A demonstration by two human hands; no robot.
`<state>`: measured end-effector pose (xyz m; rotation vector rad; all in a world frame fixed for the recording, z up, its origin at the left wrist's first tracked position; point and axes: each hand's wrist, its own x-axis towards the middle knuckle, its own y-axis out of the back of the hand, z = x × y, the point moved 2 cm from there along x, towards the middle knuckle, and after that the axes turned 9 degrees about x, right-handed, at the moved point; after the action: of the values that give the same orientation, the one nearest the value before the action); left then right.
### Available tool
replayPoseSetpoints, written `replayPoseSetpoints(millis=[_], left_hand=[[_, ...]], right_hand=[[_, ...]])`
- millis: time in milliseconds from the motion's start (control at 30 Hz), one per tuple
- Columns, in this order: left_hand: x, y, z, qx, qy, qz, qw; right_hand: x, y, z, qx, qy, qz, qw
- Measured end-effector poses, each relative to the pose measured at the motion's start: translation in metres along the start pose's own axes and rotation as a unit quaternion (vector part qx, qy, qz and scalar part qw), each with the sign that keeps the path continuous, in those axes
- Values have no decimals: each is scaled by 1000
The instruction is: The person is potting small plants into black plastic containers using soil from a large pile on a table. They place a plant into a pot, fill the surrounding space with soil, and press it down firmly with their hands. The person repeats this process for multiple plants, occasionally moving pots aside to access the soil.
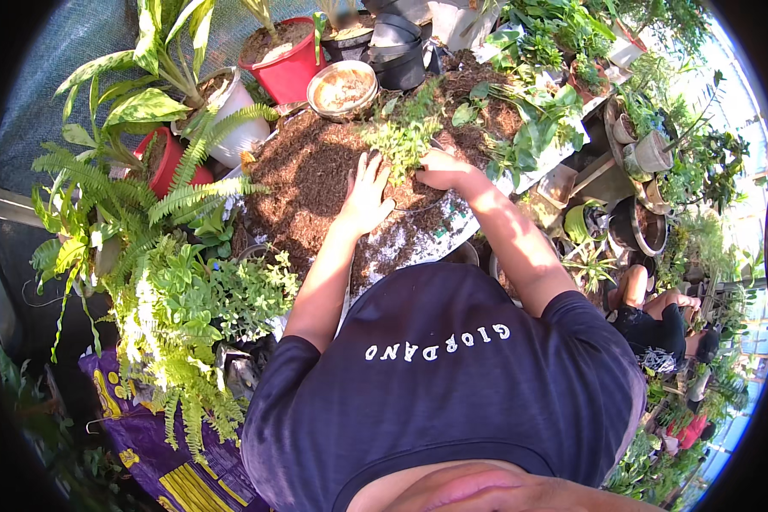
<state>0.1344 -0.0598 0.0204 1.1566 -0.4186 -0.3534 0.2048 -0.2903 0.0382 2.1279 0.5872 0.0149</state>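
Note:
A small leafy green plant [402, 144] stands between my two hands, in a round dark pot [425, 206] whose rim shows only in part. My left hand [366, 195] lies palm down with fingers spread, on the brown potting soil [294, 169] at the plant's left. At the plant's right side is my right hand [440, 169], its fingers curled at the soil by the stems; whether they grip anything is hidden. Loose soil is heaped over the white work surface [422, 246] around both hands.
Behind the soil stand a red pot [288, 64], a round shallow pot [342, 89] and stacked black pots [397, 57]. Ferns [198, 192] hang at the left. Uprooted leafy plants [534, 131] lie at the right. Other people [656, 320] are at the far right.

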Motion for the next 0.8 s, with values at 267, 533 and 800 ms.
replayPoseSetpoints(millis=[267,533,800], left_hand=[[7,12,18,114,48,-35,992],[7,8,27,241,22,-57,969],[25,16,38,279,-21,-143,949]], right_hand=[[16,-17,28,-353,130,-12,927],[-26,-26,30,-57,252,283,924],[-29,-27,41,12,251,355,901]])
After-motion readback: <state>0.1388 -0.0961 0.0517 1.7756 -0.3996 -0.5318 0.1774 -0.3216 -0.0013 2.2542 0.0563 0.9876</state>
